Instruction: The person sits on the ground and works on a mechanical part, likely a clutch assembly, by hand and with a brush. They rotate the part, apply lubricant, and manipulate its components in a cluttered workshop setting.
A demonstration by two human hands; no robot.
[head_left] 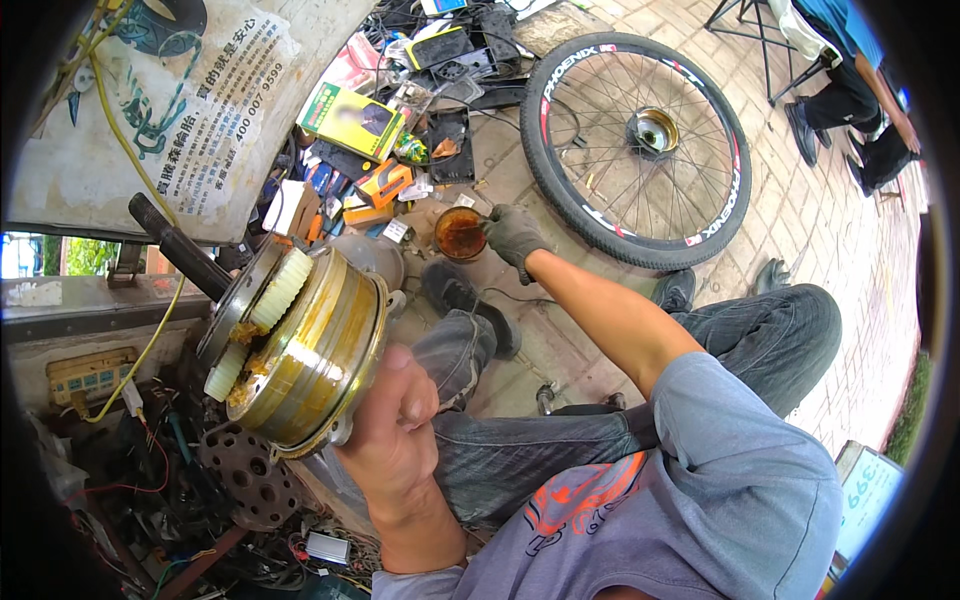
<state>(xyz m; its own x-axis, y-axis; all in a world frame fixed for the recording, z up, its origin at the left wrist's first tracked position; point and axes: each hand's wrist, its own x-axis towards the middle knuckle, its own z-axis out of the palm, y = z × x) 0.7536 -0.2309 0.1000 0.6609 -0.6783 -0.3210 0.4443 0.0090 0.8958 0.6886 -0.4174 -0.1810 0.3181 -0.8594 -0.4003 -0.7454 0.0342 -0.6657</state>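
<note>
Raised at the left is a hub motor core, a round metal drum smeared with yellow-brown grease, with white toothed gears and a dark shaft. My bare left hand is curled around its lower right edge, holding it up tilted. My right hand, in a dark grey glove, is closed beside the rim of a small round tub of orange-brown grease on the ground. The glove hides most of whatever is between its fingers; a thin dark end seems to reach the tub.
A bicycle wheel with an open hub shell lies beyond my right hand. Boxes, including a yellow-green one, and loose parts pile up ahead. A large sign panel stands at far left, above wires and a power strip. Another person sits far right.
</note>
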